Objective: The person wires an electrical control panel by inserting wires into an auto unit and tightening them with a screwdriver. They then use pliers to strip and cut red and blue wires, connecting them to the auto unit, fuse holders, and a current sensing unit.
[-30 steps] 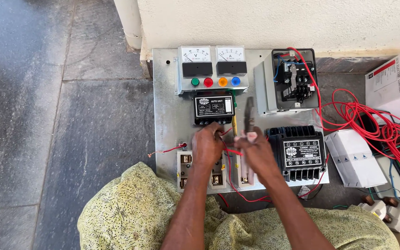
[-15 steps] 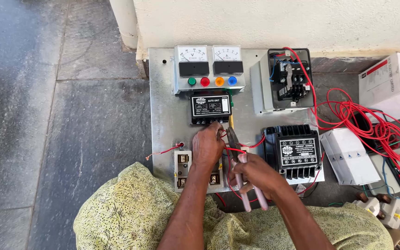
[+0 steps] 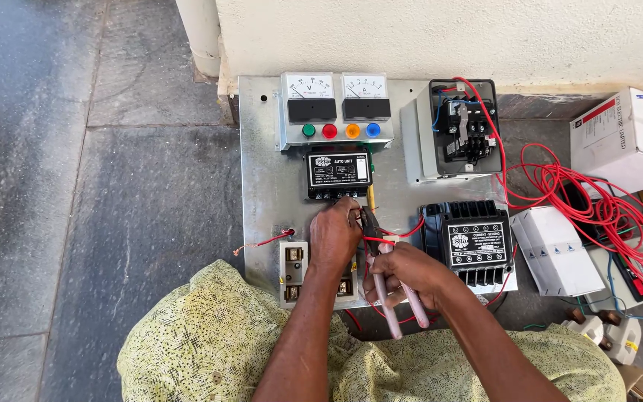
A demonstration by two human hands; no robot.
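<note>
Centrally, the right hand [image 3: 405,274] clamps pink-handled pliers [image 3: 381,257] on a red wire [image 3: 396,237], pinched by the left hand [image 3: 335,234] on the metal panel [image 3: 262,186]; squeezing gently seems wise.

I'm doing electrical work on the ground outdoors, not at a bench: grey stone paving [image 3: 98,193] runs from my nine o'clock, a plastered wall [image 3: 448,37] stands at twelve, and coiled red wire [image 3: 597,201] and cardboard boxes [image 3: 626,138] lie at three.
</note>
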